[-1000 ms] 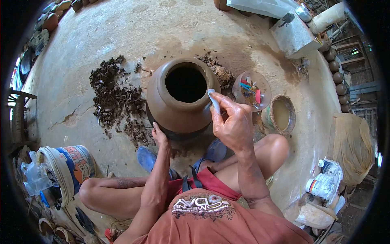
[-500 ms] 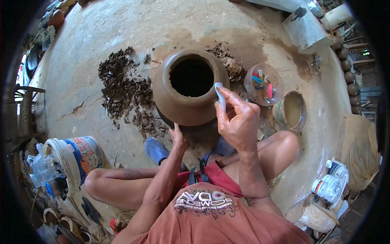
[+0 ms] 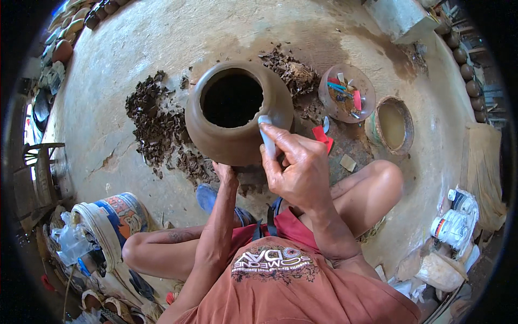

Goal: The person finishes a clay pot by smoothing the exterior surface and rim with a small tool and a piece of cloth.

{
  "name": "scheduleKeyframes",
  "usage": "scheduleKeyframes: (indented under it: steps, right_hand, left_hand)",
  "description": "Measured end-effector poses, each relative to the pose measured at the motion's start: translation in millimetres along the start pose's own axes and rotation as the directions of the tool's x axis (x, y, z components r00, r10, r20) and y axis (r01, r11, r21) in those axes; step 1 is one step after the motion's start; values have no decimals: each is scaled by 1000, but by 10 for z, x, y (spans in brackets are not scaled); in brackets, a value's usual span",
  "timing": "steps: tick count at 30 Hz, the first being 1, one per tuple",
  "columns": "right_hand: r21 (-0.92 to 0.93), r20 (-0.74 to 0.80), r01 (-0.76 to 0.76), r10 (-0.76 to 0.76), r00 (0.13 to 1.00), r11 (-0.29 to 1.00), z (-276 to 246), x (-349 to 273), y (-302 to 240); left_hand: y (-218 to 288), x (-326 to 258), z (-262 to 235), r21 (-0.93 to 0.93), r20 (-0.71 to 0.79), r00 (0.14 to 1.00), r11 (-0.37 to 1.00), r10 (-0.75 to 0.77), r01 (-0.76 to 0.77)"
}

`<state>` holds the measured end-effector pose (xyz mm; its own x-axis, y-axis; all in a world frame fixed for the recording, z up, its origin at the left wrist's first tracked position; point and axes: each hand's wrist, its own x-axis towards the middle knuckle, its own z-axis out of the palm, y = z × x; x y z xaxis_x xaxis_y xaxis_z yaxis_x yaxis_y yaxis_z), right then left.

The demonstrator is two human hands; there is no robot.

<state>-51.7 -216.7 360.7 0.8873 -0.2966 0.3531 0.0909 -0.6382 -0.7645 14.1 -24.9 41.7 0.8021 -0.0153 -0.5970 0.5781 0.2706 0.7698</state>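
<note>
A round brown clay pot point(image 3: 275, 119) with a wide dark mouth stands in front of me. My right hand point(image 3: 299, 164) is closed, pinching a thin whitish strip-shaped scraper point(image 3: 267, 139) between thumb and fingers. The scraper's upper end meets the pot at the near right of its rim. Against the pot's near lower side is my left hand point(image 3: 225, 174), its fingertips hidden under the belly, so its grip is unclear. What supports the pot underneath is mostly hidden.
Dark clay scraps point(image 3: 154, 116) lie left of the pot, with another heap point(image 3: 288, 73) behind it. To the right are a clear tub point(image 3: 367, 89) of small tools, a bucket point(image 3: 408, 127) of cloudy water and red pieces point(image 3: 322, 137). A white bucket point(image 3: 102, 227) lies tipped at left.
The view has turned slightly, shifting the pot left in the picture. My right hand and the scraper have moved a little nearer me along the rim. My left hand stays low against the pot.
</note>
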Motion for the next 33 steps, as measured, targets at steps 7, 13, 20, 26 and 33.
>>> scheduleKeyframes:
  steps: [7, 13, 20, 26, 33]
  right_hand:
    - [197, -183, -197, 234, 955, 960, -195, 157, 239]
    - [309, -195, -282, 351, 916, 908, -20, 305, 600]
    - [390, -169, -274, 361, 917, 879, 159, 211, 498]
    - [421, -180, -278, 379, 908, 864, 214, 140, 435]
    - [410, -144, -278, 363, 921, 869, 197, 84, 310]
  left_hand:
    - [129, -184, 144, -69, -84, 996, 997, -41, 35]
    - [397, 147, -41, 111, -15, 971, 966, 238, -235]
    - [-228, 45, -20, 90, -323, 915, 970, 242, -224]
    - [-857, -687, 236, -42, 34, 881, 880, -473, 474]
    - [-59, 28, -227, -130, 14, 996, 987, -94, 95]
